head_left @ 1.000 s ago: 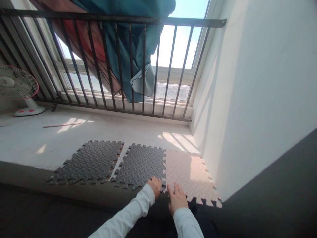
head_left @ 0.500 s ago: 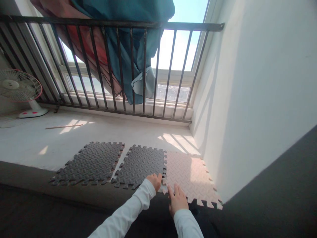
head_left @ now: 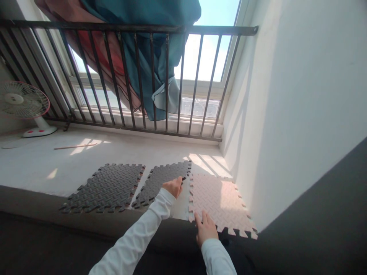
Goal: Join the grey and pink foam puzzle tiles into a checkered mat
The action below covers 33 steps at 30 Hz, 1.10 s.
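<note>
My left hand point(head_left: 173, 187) is closed on the right edge of the middle dark grey foam mat tile point(head_left: 164, 176), which is partly lifted and tilted. My forearm hides its front right part. My right hand point(head_left: 207, 228) lies at the front left corner of a pale pink foam mat tile point(head_left: 213, 194), its visible fingers spread on the top. The thumb cannot be made out. A gap of white ledge shows between the raised tile and the pink one. Another dark grey foam mat tile point(head_left: 106, 187) lies flat on the left, apart from the middle one.
The tiles lie on a white ledge point(head_left: 28, 164) with a front edge. Behind run a dark metal railing point(head_left: 126, 26) and a teal and red curtain point(head_left: 172, 53). A fan point(head_left: 23, 101) and a thin stick point(head_left: 75, 146) are at left. A white wall point(head_left: 301, 88) rises at right.
My left hand has moved up and slightly left, raising the right side of the middle dark tile and drawing it away from the pink tile. My right hand has barely moved.
</note>
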Tool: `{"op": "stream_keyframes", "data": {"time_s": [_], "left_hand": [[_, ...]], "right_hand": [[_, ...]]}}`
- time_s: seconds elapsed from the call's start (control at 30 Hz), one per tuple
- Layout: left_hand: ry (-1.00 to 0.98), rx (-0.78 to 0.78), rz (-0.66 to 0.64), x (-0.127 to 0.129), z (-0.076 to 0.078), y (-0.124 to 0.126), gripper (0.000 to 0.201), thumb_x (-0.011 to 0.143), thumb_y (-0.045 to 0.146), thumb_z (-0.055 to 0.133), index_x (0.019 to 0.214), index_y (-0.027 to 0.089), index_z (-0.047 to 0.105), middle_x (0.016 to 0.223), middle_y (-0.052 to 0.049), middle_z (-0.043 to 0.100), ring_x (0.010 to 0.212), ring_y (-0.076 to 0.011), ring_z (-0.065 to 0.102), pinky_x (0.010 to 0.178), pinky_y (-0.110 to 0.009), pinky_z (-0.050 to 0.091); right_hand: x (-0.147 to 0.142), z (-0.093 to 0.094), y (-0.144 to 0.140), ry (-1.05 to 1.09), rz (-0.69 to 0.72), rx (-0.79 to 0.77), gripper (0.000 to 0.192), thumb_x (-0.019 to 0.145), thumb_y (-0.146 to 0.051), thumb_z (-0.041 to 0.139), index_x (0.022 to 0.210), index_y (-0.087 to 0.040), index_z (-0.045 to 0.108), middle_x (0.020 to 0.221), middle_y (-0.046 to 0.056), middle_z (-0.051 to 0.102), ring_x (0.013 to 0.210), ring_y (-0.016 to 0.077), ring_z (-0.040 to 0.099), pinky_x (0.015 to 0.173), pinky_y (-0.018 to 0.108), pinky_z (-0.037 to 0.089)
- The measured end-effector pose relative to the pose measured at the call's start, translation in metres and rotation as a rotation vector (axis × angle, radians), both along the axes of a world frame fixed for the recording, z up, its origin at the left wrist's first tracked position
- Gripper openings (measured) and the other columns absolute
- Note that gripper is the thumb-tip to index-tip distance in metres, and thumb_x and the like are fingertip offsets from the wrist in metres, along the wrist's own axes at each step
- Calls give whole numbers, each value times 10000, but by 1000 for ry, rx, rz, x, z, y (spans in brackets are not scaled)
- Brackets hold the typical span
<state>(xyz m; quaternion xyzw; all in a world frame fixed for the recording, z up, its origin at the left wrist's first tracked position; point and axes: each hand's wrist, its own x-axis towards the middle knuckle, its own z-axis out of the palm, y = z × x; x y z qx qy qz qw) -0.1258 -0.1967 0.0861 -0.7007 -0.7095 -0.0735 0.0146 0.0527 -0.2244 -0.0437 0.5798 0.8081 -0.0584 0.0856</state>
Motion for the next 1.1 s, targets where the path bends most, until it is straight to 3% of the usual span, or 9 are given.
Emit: {"op": "stream_keyframes", "data": {"time_s": [0.13, 0.3, 0.4, 0.47, 0.6, 0.7, 0.8, 0.97, 1.1], "left_hand": [[7, 291, 176, -35, 29, 8, 355, 780, 207, 390, 1120, 172, 486, 910, -94, 647, 738, -207, 615, 585, -255, 437], [-24, 674, 497, -102, 64, -3, 328, 816, 235, 348, 1082, 124, 503, 746, -86, 655, 641, -201, 610, 551, -254, 403], [-49, 892, 643, -141, 72, -29, 329, 811, 259, 359, 1062, 109, 510, 713, -88, 648, 606, -204, 605, 542, -262, 400], [-61, 1009, 693, -161, 68, -51, 330, 804, 271, 379, 1065, 115, 508, 740, -87, 648, 610, -200, 606, 551, -266, 410], [-13, 1142, 671, -188, 44, -91, 355, 803, 260, 411, 1125, 125, 475, 888, -119, 639, 747, -218, 615, 634, -288, 444], [88, 1129, 409, -203, 13, -103, 392, 814, 209, 398, 1201, 147, 412, 1093, -137, 578, 957, -214, 564, 786, -300, 434], [168, 911, 175, -215, -28, -103, 376, 824, 178, 357, 1191, 173, 440, 1164, -119, 543, 1085, -208, 484, 900, -338, 382], [219, 323, 228, -222, -99, -103, 454, 798, 80, 238, 1057, 196, 592, 1139, -123, 560, 1063, -247, 501, 879, -398, 391], [232, 185, 239, -222, -130, -107, 518, 766, 34, 214, 1069, 219, 590, 1176, -102, 530, 1095, -238, 474, 888, -396, 383]], "right_hand": [[2, 1, 1, 22, 11, -24, 662, 672, -239, 530, 1291, -252, 296, 1356, 143, 267, 1227, 273, 250, 954, 382, 236], [0, 3, 0, -13, 4, -5, 646, 673, -205, 524, 1281, -266, 315, 1357, 124, 273, 1227, 264, 255, 956, 373, 236], [-1, 6, -1, -38, -4, 12, 676, 643, -173, 546, 1273, -278, 326, 1348, 112, 296, 1223, 253, 264, 953, 355, 244], [-2, 9, -1, -48, -11, 20, 678, 634, -153, 543, 1264, -295, 337, 1338, 97, 317, 1215, 241, 282, 939, 341, 264], [-3, 12, 1, -75, -21, 38, 611, 667, -133, 492, 1237, -320, 374, 1319, 81, 347, 1190, 229, 321, 892, 335, 311], [-5, 13, 2, -93, -20, 55, 606, 662, -125, 484, 1227, -322, 385, 1311, 79, 359, 1181, 229, 330, 881, 338, 319], [-5, 12, 1, -98, -16, 73, 606, 665, -111, 466, 1226, -323, 385, 1304, 76, 367, 1174, 227, 341, 879, 341, 319], [-3, 8, -1, -104, 2, 100, 639, 640, -87, 473, 1232, -309, 383, 1302, 84, 368, 1174, 234, 339, 881, 344, 318], [-1, 3, -1, -109, 12, 127, 669, 619, -81, 471, 1234, -324, 373, 1294, 69, 380, 1169, 228, 347, 878, 346, 318]]}}
